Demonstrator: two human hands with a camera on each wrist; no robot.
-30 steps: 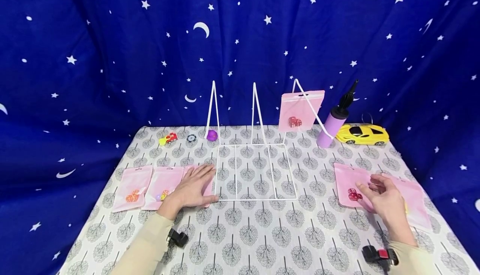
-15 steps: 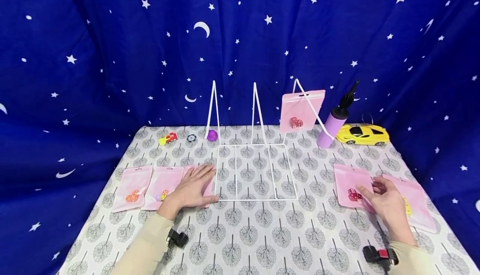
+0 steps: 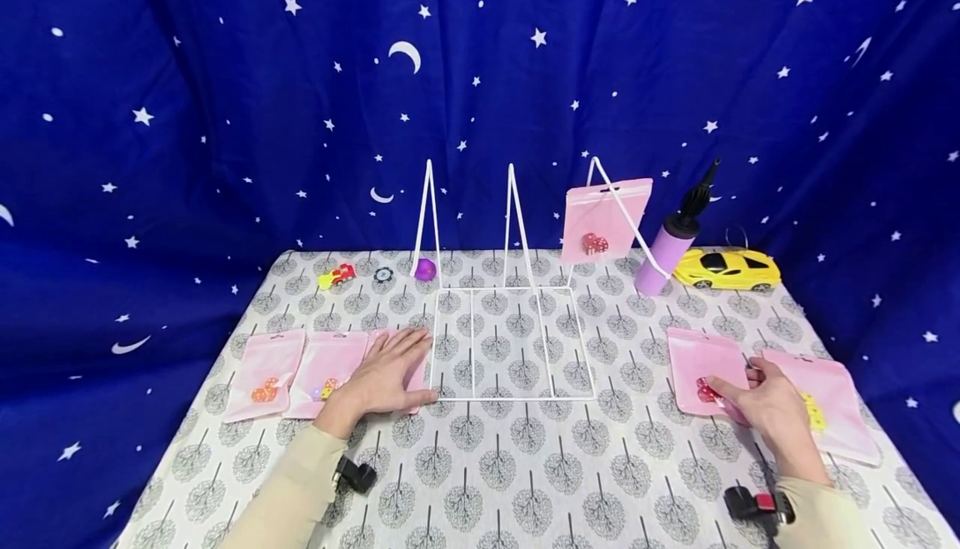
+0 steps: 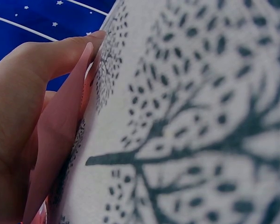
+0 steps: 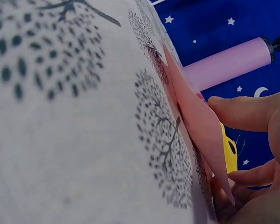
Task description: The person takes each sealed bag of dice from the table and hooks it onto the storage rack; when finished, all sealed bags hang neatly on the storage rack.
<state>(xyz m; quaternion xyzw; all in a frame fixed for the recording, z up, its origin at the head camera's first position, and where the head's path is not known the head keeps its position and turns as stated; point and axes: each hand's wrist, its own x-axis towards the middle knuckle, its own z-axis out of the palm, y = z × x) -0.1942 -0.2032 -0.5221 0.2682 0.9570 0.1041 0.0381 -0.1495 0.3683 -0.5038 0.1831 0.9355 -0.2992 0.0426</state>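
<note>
At the lower right of the head view, the right hand (image 3: 772, 407) rests on a pink zip pouch of red dice (image 3: 701, 370), thumb and fingers pinching its near edge against the worktop (image 3: 495, 466); a second pink pouch (image 3: 828, 403) lies just beside it. At lower left, the left hand (image 3: 386, 378) lies flat, fingers straight, on another pink pouch (image 3: 414, 378) beside the white wire rack (image 3: 510, 341).
</note>
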